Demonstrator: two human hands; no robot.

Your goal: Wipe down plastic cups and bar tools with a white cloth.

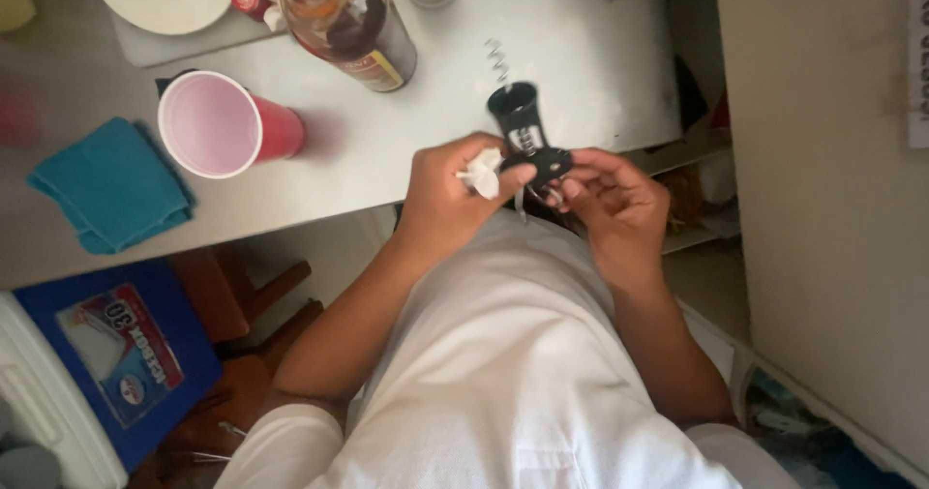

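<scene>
Head view: both hands (pixel 542 194) grip corkscrew (pixel 527 136) (past table edge (pixel 387 204)).

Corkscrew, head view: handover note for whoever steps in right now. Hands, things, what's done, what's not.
Left hand: fingers pinch a white scrap, with the thumb against the black corkscrew.
Right hand: fingers hold the corkscrew's near end from the other side.
The corkscrew is held over the table's near edge. Its spiral points away from the body, bare, with no cork on it.
The brown bottle and red cup are on the table, and neither hand touches them. The teal cloth lies left of the cup.
Done: corkscrew in hand.
Not done: the spiral has not met the bottle. The bottle's top is out of view.
</scene>
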